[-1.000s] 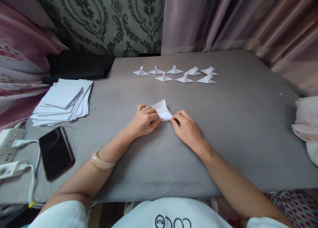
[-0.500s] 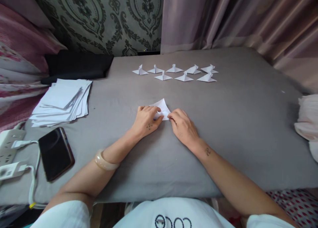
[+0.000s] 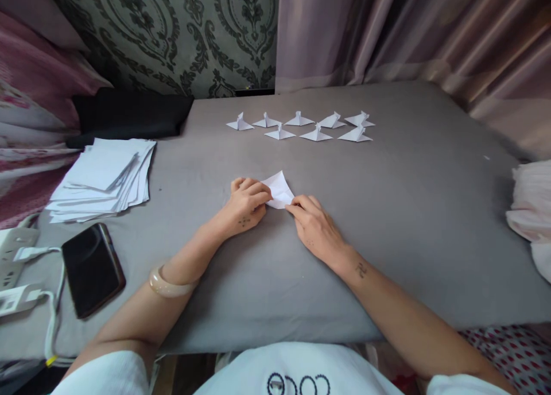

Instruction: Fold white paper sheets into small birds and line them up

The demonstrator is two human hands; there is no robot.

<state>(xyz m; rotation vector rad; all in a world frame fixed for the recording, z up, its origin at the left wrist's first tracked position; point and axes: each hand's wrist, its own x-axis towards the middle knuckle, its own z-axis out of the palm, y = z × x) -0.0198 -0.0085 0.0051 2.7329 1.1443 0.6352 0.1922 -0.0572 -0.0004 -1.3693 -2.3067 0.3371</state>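
Note:
A small sheet of white paper [image 3: 279, 187] with creases lies on the grey cloth in front of me, one corner pointing away. My left hand [image 3: 247, 204] grips its left side, fingers bent over the edge and hiding that corner. On the opposite side, my right hand [image 3: 314, 223] pinches the lower right corner between thumb and fingers. Beyond the hands stand several folded white paper figures [image 3: 317, 133] in two rows, each with flat pointed sides and a raised middle.
A stack of white paper sheets [image 3: 103, 179] lies at the left, before a folded black cloth [image 3: 133, 113]. Nearer me are a dark phone [image 3: 93, 270] and a white power strip [image 3: 15, 251] with plugged-in cables. Pale bunched fabric [image 3: 534, 211] sits at the right edge.
My left hand has moved left from over the paper to its left edge, uncovering more of the sheet. My right hand stays at the right corner. The whole view has shifted slightly.

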